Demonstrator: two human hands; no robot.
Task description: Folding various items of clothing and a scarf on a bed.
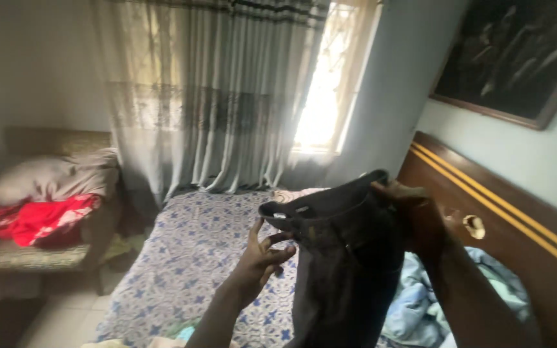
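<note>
A dark pair of trousers (346, 270) hangs in front of me above the bed, waistband up. My right hand (414, 212) grips the right side of the waistband. The fingers of my left hand (262, 254) are spread and touch the left edge of the waistband just below its rim. The legs of the garment drop out of view at the bottom.
A bed with a blue and white patterned sheet (195, 258) lies below. A light blue crumpled cloth (420, 303) sits by the dark wooden headboard (504, 219). A chair with red clothes (37, 219) stands at left. Grey curtains (207, 96) cover the bright window.
</note>
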